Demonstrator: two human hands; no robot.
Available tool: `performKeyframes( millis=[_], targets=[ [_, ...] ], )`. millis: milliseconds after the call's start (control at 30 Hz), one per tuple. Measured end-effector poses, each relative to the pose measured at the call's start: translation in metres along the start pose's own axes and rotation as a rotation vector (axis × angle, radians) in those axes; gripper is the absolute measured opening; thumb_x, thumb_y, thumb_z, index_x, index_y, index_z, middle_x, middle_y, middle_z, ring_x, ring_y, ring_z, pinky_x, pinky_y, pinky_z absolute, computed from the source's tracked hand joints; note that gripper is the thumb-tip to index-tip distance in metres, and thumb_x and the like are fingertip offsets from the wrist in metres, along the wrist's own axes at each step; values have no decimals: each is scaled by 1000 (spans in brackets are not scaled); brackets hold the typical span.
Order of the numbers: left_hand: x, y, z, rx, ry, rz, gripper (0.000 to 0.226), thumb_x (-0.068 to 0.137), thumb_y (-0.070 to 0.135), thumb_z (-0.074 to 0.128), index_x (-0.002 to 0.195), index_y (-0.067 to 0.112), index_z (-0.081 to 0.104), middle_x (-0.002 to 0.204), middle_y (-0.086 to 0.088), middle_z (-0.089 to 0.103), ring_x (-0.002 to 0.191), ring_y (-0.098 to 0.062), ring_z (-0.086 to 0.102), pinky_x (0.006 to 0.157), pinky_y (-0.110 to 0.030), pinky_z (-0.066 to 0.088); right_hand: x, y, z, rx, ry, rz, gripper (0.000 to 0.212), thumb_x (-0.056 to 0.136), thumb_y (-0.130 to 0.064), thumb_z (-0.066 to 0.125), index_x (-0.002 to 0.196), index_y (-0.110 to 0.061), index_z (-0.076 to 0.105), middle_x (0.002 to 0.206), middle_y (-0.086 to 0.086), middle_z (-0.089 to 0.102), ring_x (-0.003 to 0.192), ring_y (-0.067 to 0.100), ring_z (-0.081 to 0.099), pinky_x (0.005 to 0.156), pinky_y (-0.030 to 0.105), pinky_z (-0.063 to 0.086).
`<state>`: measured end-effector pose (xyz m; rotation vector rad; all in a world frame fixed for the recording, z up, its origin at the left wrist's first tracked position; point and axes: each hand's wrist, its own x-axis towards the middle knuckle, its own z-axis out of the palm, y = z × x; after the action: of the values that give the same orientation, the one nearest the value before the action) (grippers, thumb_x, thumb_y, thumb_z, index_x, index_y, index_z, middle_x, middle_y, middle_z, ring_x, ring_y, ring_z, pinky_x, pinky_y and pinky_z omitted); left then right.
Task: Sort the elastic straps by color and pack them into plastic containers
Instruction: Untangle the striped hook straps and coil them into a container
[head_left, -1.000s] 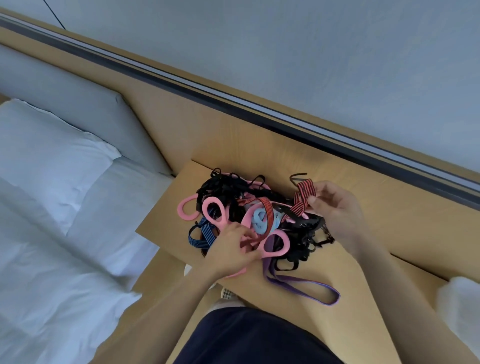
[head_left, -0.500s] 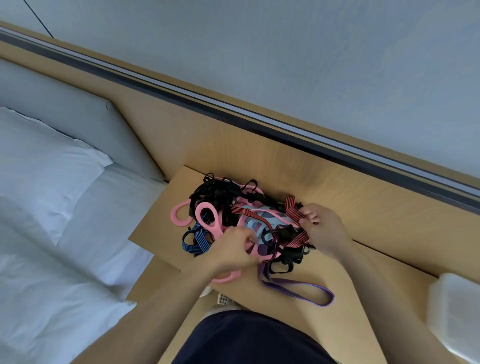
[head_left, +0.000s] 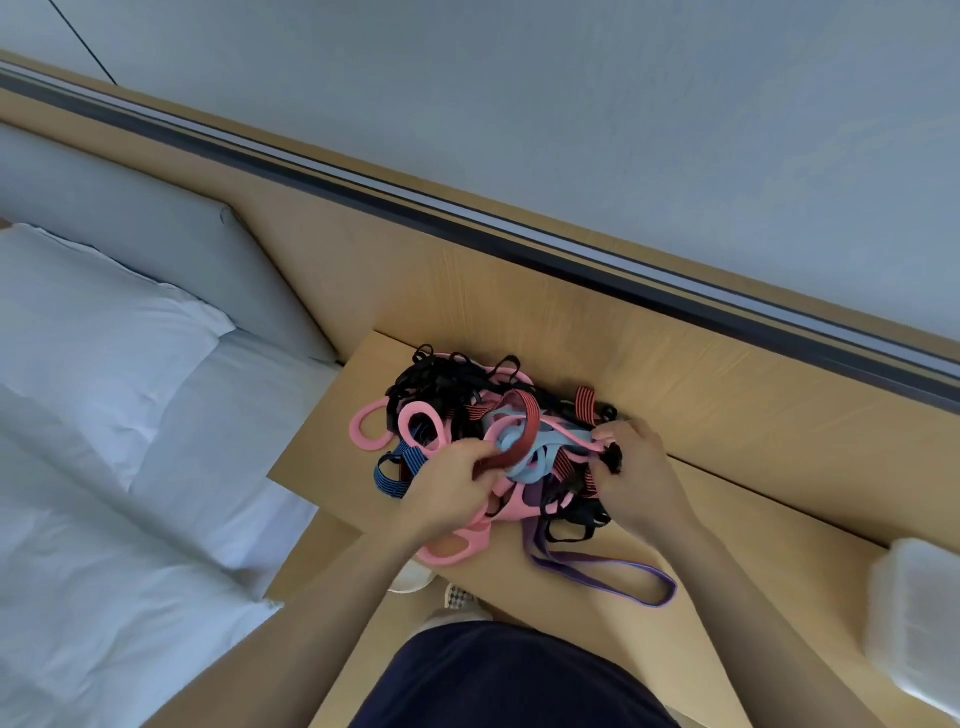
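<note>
On the wooden table (head_left: 737, 525), the left hand (head_left: 451, 491) grips a red strap (head_left: 530, 423); the right hand (head_left: 641, 470) pinches a black strap (head_left: 616, 460).

Bare tabletop (head_left: 795, 551) opens between strap pile (head_left: 467, 405) and plastic container (head_left: 919, 613); the wooden panel (head_left: 649, 374) hems the pile behind.

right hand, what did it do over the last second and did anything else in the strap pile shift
The right hand dropped from holding the red striped strap up over the pile of straps and now grips into the pile's right edge. The left hand has taken hold of that strap, which arcs over the middle. The purple strap and blue strap lie as before.
</note>
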<state>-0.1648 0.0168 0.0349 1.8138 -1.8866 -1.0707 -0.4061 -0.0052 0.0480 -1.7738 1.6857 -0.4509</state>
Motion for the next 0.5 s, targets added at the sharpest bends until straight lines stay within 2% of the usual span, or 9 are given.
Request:
performKeyframes(
  millis=[67, 167, 200, 267, 367, 433, 500],
  targets=[
    [0, 11, -22, -91, 35, -2, 12, 97, 18, 60, 93, 28, 66, 84, 12, 64, 77, 0, 59, 63, -15, 39, 3, -13, 2, 28, -23, -51, 30, 88, -4, 65, 116, -12, 64, 116, 3, 55, 112, 23, 50, 96, 37, 44],
    [0, 30, -52, -131, 59, 6, 11, 99, 15, 57, 95, 17, 67, 88, -1, 70, 82, -16, 64, 72, -35, 50, 9, -33, 7, 93, -117, -75, 37, 88, -5, 64, 123, -16, 61, 118, -2, 50, 110, 17, 52, 95, 30, 44],
    [0, 37, -62, -127, 65, 26, 11, 100, 15, 57, 97, 15, 68, 90, -2, 71, 85, -18, 64, 76, -37, 51, 12, -38, 9, 104, -149, -76, 38, 89, -7, 65, 125, -18, 59, 119, -3, 49, 110, 15, 52, 95, 26, 42],
    [0, 50, -82, -130, 66, 66, 15, 102, 16, 55, 100, 19, 69, 91, 7, 71, 87, -7, 65, 77, -27, 51, 15, -48, 14, 129, -192, -76, 39, 90, -12, 68, 127, -20, 58, 119, -6, 49, 111, 12, 52, 92, 18, 39],
    [0, 71, -107, -151, 73, 113, 18, 103, 15, 54, 105, 20, 71, 90, 14, 72, 84, 9, 64, 71, -6, 45, 20, -65, 17, 228, -223, -70, 37, 90, -14, 71, 124, -23, 58, 119, -5, 53, 110, 10, 55, 86, 9, 38],
    [1, 83, -120, -168, 72, 144, 20, 104, 12, 52, 107, 18, 71, 89, 11, 71, 83, 7, 64, 73, -6, 44, 23, -76, 16, 291, -228, -75, 36, 90, -18, 72, 122, -26, 57, 122, -3, 56, 107, 8, 58, 90, 16, 44],
    [1, 94, -129, -181, 59, 166, 21, 105, 13, 50, 108, 17, 70, 91, 6, 71, 87, -2, 66, 78, -14, 48, 26, -86, 14, 328, -227, -66, 40, 89, -27, 76, 123, -29, 54, 127, -3, 56, 104, 6, 60, 92, 25, 50]
  ],
)
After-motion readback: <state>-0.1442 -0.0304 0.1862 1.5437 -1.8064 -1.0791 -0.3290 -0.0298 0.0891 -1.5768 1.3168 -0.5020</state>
